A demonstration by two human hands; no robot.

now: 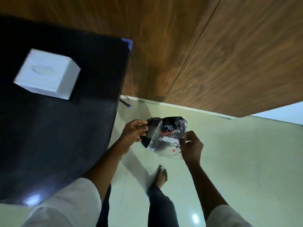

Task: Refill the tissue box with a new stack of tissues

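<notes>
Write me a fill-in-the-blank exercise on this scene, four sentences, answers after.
1. The white tissue box sits on the ____ table.
2. Both hands hold a shiny plastic ____ above the floor.
3. The left hand and right hand grip ____ edges of it.
4. Below the hands, one bare ____ shows.

Answers: black; wrapper; opposite; foot

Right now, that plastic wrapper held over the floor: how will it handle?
Likely floppy: the plastic wrapper is creased and sags between the left hand and right hand. Probably very light, since fingertip pinches hold it. Its glossy film may be slippery. Whether tissues remain inside is unclear.
</notes>
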